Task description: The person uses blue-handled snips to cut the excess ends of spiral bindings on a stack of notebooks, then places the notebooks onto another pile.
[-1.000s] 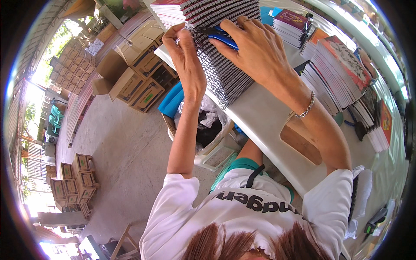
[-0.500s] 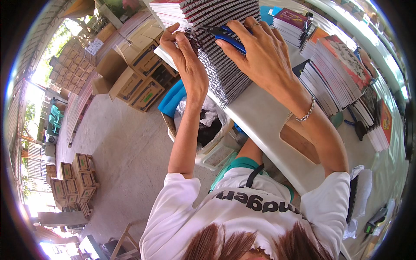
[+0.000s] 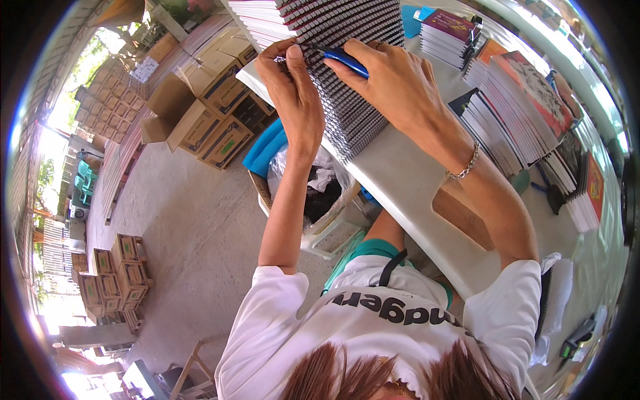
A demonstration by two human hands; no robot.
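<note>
A tall stack of spiral-bound notebooks (image 3: 357, 110) stands at the table's corner, bindings toward me. In my right hand (image 3: 403, 87) are blue-handled cutting pliers (image 3: 352, 65), fingers wrapped round the grips. Their dark jaws point left and meet the bindings close to my left fingertips. My left hand (image 3: 298, 107) is at the stack's left corner, thumb and forefinger pinched together at the end of a binding. What lies between those fingertips is too small to make out.
Below the table's edge stands a bin (image 3: 333, 207) lined with a plastic bag. More notebooks (image 3: 500, 127) lie in piles to the right, beside a purple-covered stack (image 3: 450, 33). Cardboard boxes (image 3: 213, 127) are on the floor at left. The white table (image 3: 400, 177) has a cut-out near me.
The pliers have turned and shifted slightly left and down, their jaws now by my left fingertips. My left thumb and forefinger have closed together.
</note>
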